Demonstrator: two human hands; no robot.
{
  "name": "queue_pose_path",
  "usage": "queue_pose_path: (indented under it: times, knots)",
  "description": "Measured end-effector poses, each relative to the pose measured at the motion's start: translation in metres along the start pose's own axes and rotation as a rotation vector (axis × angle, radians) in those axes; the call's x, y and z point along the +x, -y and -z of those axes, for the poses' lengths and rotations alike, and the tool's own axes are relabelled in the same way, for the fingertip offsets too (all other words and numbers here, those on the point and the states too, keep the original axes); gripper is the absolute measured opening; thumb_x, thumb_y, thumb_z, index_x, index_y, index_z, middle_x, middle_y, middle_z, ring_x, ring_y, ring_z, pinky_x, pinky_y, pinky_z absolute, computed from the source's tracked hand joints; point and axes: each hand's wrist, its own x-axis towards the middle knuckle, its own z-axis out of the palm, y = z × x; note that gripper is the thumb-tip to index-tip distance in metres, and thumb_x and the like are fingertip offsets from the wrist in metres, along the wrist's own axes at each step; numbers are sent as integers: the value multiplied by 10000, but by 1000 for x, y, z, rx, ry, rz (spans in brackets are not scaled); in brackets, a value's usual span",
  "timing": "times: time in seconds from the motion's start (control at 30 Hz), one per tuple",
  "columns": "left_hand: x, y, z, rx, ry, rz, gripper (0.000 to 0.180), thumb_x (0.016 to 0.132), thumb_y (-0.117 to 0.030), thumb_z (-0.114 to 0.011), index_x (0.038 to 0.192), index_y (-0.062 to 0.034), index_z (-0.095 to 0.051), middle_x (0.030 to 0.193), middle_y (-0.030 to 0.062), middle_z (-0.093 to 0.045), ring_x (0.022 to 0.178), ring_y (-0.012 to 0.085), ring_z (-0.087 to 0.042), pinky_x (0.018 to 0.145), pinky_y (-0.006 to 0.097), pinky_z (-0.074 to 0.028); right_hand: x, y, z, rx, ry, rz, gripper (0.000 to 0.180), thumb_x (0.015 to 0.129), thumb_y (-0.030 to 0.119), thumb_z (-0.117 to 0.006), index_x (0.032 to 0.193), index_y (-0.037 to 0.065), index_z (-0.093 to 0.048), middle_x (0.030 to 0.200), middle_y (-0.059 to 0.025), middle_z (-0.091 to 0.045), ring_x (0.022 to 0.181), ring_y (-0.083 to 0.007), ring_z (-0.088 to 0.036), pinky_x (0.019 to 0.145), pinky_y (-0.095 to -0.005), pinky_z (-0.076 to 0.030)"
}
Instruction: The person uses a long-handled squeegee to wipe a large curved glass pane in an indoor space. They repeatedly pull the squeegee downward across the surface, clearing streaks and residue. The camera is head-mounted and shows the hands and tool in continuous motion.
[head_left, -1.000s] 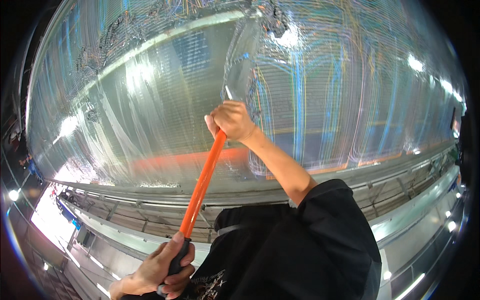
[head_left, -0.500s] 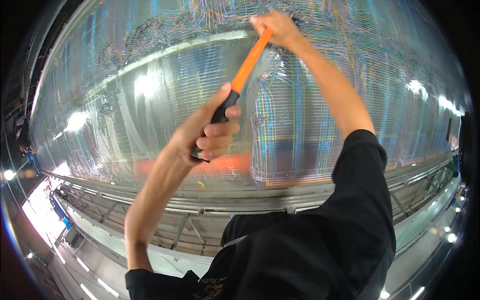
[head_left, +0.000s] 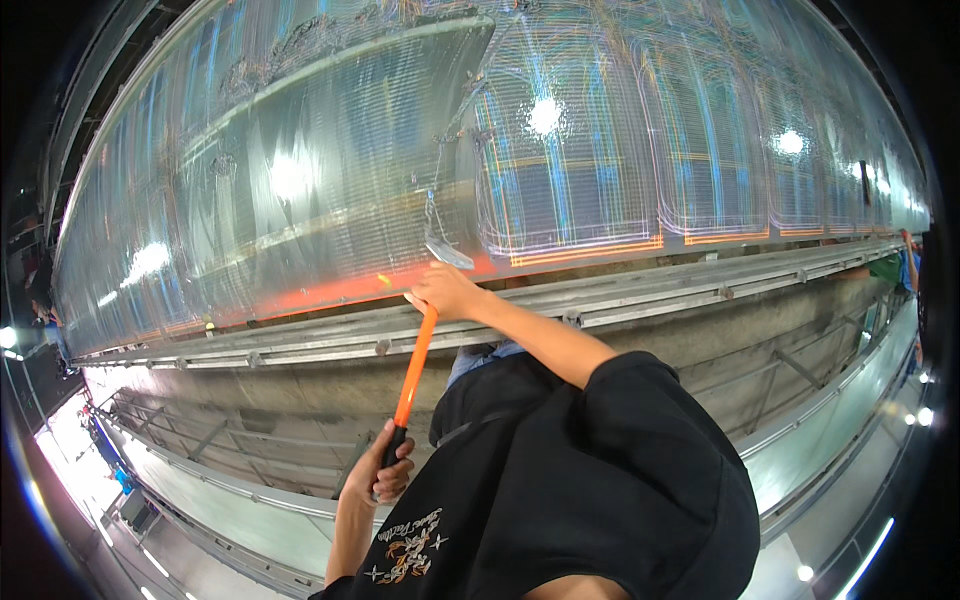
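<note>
My left hand (head_left: 385,480), low in front of my body, is closed around the black grip of a long-handled scraper (head_left: 414,375) with an orange shaft. My right hand (head_left: 448,292) grips the same shaft near its far end. Just past my right knuckles the scraper's flat grey head (head_left: 449,253) lies on a large shiny panel (head_left: 330,190), near the panel's near edge. Bits of loose stringy residue hang at that head. Right of it the panel carries glossy blue, orange and white line patterns (head_left: 570,180); to the left it looks greyer and plainer.
A metal rail (head_left: 620,305) runs along the panel's near edge, close to my body. Beyond it are a lower ledge and frame bars (head_left: 240,440). Crumpled dark residue (head_left: 290,50) lies at the far left. Part of another person (head_left: 910,265) shows at the far right.
Both hands have drawn the scraper from the panel's far part back toward my body, down to its near edge. My view has shifted too, showing more of the rail and my shirt.
</note>
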Motion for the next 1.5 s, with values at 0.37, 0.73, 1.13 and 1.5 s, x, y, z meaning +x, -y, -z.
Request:
queue_pose_path:
  times: [0.37,0.73,1.13,1.5]
  knots:
    - [3,-2,-81,514,-330,124,574,1066,-643,-371,798,-148,-487,471,-67,-355,316,42,-274,298,204,-231,-67,4,48,-10,-174,-111,387,875,157,-727,582,115,-479,520,-59,-488,490,-263,-508,537,-393,-400]
    - [10,-171,-263,254,-371,218,599,1049,-686,-316,817,-138,-386,451,-32,-300,287,94,-291,270,267,-298,100,-146,102,-51,-397,-37,414,874,178,-747,547,127,-496,515,-42,-517,480,-240,-522,507,-371,-389]
    - [151,-370,-414,379,-97,-28,563,1080,-636,-277,819,-153,-403,440,-38,-330,252,90,-306,210,282,-315,266,-413,293,-288,-399,110,369,962,176,-630,616,102,-525,536,-112,-536,492,-340,-567,525,-445,-485]
    - [76,-192,-188,208,49,-92,528,1077,-624,-334,850,-162,-449,462,-53,-348,279,59,-315,228,247,-261,152,-207,148,-130,90,-91,402,972,275,-636,611,161,-499,592,-59,-539,602,-311,-556,737,-487,-432]
